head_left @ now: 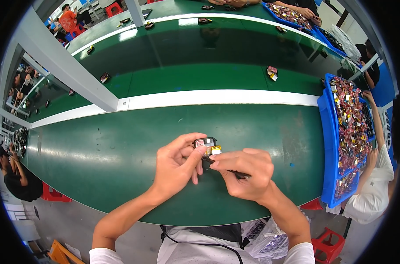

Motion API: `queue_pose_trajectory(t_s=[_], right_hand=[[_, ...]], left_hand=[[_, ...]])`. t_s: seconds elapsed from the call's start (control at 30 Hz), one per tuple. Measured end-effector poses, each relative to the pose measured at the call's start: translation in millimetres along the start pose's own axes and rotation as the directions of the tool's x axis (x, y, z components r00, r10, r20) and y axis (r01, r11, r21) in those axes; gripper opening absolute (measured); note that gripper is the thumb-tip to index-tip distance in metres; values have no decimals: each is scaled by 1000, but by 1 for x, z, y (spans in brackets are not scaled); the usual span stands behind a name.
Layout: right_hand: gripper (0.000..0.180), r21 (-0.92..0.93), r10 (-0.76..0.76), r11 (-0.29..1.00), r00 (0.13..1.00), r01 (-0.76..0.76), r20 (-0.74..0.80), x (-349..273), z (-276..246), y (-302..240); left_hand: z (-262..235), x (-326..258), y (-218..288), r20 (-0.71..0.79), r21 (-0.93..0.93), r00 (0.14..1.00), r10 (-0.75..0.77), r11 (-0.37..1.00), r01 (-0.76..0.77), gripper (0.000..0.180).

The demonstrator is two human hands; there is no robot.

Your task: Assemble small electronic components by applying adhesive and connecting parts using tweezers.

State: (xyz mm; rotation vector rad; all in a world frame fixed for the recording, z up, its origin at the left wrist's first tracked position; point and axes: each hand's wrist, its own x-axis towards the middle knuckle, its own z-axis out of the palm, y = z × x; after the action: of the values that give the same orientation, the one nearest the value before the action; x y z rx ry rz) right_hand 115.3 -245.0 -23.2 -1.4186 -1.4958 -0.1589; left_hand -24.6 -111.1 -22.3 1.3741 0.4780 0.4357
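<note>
Above the middle of the green bench, my left hand [179,163] is closed on a small black electronic housing [204,141], its open inside facing up. Inside it shows a pale part, and a small battery-like piece with yellow tape [215,150] sits at its right edge. My left thumb presses by that piece. My right hand [248,170] is closed round a slim black tool [238,173], held like a pen, its exact kind hard to make out. The tool's front end reaches the housing's lower edge, partly hidden by my fingers.
On the right, a blue bin [328,145] holds many small reddish parts; a person in white [370,193] works beside it. Beyond a white rail [217,97] runs a green conveyor belt [187,79] with several housings. A grey post [72,66] rises at left.
</note>
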Motion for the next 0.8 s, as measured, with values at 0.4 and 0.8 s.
queue_pose_trajectory(t_s=[0.4, 0.8], right_hand=[[20, 120, 132, 985, 988, -122, -77, 3, 1, -3], [22, 80, 122, 990, 990, -116, -70, 0, 3, -3]], left_hand=[[2, -2, 7, -29, 88, 1000, 5, 996, -2, 25], [11, -7, 1, -156, 173, 984, 88, 983, -60, 23]])
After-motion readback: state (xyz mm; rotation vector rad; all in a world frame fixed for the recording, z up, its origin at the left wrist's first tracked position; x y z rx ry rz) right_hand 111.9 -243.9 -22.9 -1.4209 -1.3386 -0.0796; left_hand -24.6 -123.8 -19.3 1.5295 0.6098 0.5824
